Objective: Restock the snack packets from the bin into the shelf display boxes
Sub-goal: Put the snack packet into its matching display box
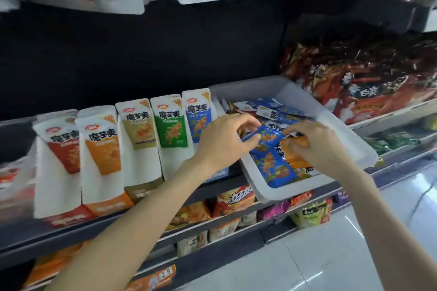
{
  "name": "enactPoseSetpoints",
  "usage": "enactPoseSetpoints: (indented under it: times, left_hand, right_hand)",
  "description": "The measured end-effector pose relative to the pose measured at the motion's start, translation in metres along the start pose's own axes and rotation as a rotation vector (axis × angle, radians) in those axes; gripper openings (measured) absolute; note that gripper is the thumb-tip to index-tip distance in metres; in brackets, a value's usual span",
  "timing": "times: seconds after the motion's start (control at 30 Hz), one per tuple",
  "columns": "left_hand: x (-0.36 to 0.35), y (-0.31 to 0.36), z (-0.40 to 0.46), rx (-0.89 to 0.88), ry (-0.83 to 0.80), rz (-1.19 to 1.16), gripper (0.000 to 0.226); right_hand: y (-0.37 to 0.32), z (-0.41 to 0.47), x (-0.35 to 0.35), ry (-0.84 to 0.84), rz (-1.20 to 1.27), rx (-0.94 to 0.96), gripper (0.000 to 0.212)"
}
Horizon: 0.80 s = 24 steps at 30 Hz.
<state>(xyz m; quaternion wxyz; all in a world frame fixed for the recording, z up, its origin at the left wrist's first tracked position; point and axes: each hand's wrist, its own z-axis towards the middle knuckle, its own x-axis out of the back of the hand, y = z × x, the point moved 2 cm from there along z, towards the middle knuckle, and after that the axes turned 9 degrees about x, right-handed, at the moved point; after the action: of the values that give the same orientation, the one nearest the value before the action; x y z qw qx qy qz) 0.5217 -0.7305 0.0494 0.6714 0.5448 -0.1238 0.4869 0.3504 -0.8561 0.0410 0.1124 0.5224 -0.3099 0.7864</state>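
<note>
Risk we see: left hand [227,134] pinching blue packet [267,136], right hand [314,142] gripping orange packet [295,143] beside it; slick film may slip.

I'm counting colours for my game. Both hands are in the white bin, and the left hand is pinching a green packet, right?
Nearly. In the head view both hands are in the white bin, but the left hand pinches a blue packet, not a green one. Green shows only on a display box on the shelf. The right hand rests on an orange packet.
</note>
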Motion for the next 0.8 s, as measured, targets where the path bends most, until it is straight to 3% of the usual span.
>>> enactPoseSetpoints:
  times: [0.13, 0.27, 0.33, 0.47, 0.6, 0.7, 0.8]
  left_hand:
    - [-0.038, 0.006, 0.038, -0.020, -0.153, 0.071, 0.024]
    - [-0.070, 0.004, 0.059, 0.065, -0.494, 0.396, 0.071]
    - [-0.077, 0.001, 0.064, 0.066, -0.539, 0.453, 0.078]
    - [-0.076, 0.001, 0.071, 0.023, -0.493, 0.483, 0.060]
    - [-0.074, 0.018, 0.067, -0.169, -0.509, 0.672, 0.025]
    - [-0.066, 0.020, 0.069, -0.165, -0.422, 0.690, 0.010]
    - [-0.057, 0.016, 0.069, -0.118, -0.265, 0.603, 0.016]
  right_hand:
    - [0.035, -0.006, -0.004, -0.254, -0.189, 0.035, 0.036]
    - [0.042, -0.005, 0.001, -0.325, -0.111, 0.064, 0.042]
    - [0.044, -0.004, 0.000, -0.326, -0.092, 0.089, 0.044]
    - [0.048, -0.005, -0.003, -0.287, -0.057, 0.104, 0.043]
    - [0.049, -0.007, -0.004, -0.251, -0.068, 0.101, 0.044]
    - [0.048, -0.009, -0.005, -0.227, -0.033, 0.105, 0.042]
    - [0.041, -0.011, -0.002, -0.165, -0.038, 0.092, 0.040]
